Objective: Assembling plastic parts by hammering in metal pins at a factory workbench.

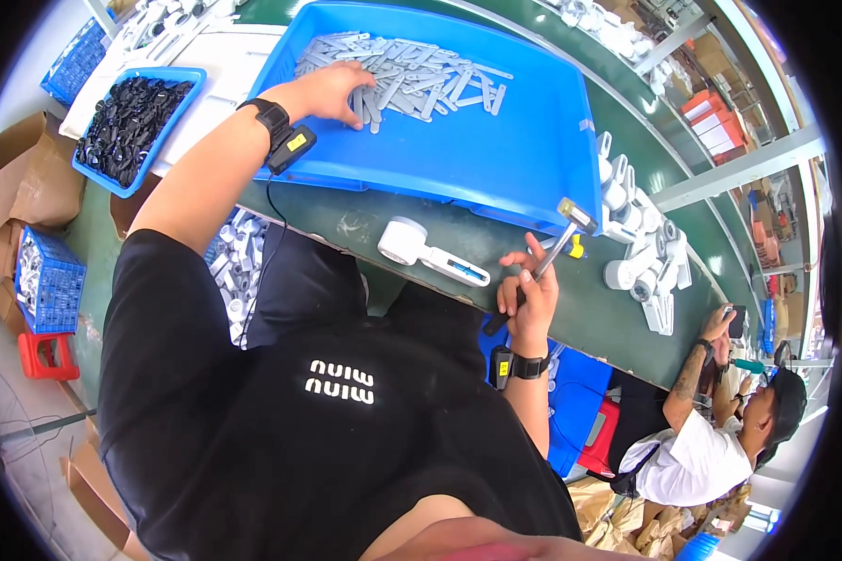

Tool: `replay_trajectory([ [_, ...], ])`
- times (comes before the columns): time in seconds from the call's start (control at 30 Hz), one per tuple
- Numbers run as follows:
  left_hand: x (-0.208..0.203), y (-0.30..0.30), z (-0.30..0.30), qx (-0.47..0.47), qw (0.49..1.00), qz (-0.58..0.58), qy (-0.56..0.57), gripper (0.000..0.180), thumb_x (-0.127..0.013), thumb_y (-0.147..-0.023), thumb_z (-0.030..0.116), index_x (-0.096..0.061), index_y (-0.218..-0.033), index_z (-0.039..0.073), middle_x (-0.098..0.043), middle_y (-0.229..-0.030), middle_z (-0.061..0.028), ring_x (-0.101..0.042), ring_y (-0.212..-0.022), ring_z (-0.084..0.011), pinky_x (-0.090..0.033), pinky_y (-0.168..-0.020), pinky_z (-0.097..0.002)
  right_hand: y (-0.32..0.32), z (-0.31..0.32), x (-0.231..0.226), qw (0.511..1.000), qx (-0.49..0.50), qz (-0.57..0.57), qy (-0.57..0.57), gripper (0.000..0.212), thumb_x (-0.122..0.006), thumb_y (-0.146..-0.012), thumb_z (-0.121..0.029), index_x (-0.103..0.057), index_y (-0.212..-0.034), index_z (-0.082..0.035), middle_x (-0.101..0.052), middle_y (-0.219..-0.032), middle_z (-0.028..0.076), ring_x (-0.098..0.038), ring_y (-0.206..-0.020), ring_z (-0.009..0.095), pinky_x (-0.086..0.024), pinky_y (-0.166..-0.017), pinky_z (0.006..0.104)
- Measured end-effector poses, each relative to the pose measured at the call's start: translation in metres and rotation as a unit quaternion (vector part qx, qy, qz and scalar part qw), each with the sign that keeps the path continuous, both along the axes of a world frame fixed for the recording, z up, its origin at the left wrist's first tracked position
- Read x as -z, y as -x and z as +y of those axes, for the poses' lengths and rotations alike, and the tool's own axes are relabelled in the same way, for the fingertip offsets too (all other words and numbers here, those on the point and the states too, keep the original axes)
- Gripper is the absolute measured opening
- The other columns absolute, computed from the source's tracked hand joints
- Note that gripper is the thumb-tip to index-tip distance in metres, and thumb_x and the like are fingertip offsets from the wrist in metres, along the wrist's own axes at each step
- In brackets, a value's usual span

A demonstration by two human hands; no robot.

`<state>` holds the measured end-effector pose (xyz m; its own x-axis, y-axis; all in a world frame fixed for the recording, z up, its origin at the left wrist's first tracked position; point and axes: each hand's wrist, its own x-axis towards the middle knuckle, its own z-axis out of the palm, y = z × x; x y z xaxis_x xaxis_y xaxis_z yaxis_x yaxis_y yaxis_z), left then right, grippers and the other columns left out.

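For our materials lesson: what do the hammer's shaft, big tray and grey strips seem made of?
Hammer's shaft: probably steel, polished, from its silvery shine.
Big tray: likely moulded plastic, smooth and slightly glossy, given its even blue and rounded corners.
Grey strips: perhaps plastic, satin-looking, with even colour and rounded ends; metal remains possible.

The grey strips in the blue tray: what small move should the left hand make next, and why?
Perhaps pinch one of the narrow, flat grey strips and lift it. The left hand is curled at the pile's edge in the large rectangular blue tray, thumb apart, apparently holding nothing, while the right hand is occupied with a metal-shafted hammer.
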<state>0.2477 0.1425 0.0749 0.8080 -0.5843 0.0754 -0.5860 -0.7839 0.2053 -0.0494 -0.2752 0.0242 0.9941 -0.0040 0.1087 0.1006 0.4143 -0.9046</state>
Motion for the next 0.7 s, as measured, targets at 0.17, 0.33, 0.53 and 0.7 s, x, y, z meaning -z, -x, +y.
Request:
replay_trajectory([
  [0.17, -0.014, -0.002, 0.001, 0.038, 0.996, 0.047, 0.069, 0.041, -0.088, -0.080, 0.017, -0.072, -0.116, 0.009, -0.072, -0.117, -0.0153, -0.069, -0.104, -0.0320, -0.056, -0.088, -0.0441, 0.001, 0.002, -0.003, 1.000, 0.007, 0.013, 0.024, 0.057, -0.059, -0.106, -0.013, -0.043, -0.158, 0.004, -0.067, -0.120, 0.020, -0.043, -0.046, 0.008, -0.039, -0.043, 0.0249],
  [0.33, -0.050, 0.048, -0.019, 0.111, 0.958, 0.070, 0.256, 0.011, -0.076, -0.089, 0.001, -0.071, -0.099, 0.002, -0.069, -0.090, -0.0061, -0.068, -0.082, -0.0155, -0.056, -0.074, -0.0332, 0.005, 0.001, 0.009, 0.997, 0.070, 0.037, 0.020, 0.033, -0.062, -0.107, -0.010, -0.061, -0.136, 0.005, -0.068, -0.096, 0.012, -0.041, -0.045, 0.009, -0.036, -0.042, 0.0266],
  [0.53, -0.063, 0.188, -0.097, 0.160, 0.913, 0.056, 0.370, 0.013, -0.080, -0.090, 0.002, -0.072, -0.100, 0.000, -0.074, -0.090, -0.0089, -0.072, -0.083, -0.0172, -0.058, -0.080, -0.0313, 0.012, 0.029, -0.031, 0.998, 0.040, 0.014, 0.052, 0.032, -0.065, -0.106, -0.004, -0.066, -0.137, 0.002, -0.070, -0.085, 0.009, -0.047, -0.049, 0.004, -0.036, -0.044, 0.0221],
  [0.7, -0.023, 0.224, -0.139, 0.141, 0.886, 0.134, 0.420, 0.015, -0.084, -0.088, 0.007, -0.074, -0.098, 0.003, -0.074, -0.090, -0.0087, -0.070, -0.083, -0.0250, -0.054, -0.080, -0.0358, 0.016, 0.044, -0.050, 0.992, 0.043, 0.051, 0.109, 0.031, -0.071, -0.103, -0.006, -0.068, -0.133, 0.002, -0.077, -0.089, 0.008, -0.050, -0.052, 0.002, -0.037, -0.045, 0.0198],
])
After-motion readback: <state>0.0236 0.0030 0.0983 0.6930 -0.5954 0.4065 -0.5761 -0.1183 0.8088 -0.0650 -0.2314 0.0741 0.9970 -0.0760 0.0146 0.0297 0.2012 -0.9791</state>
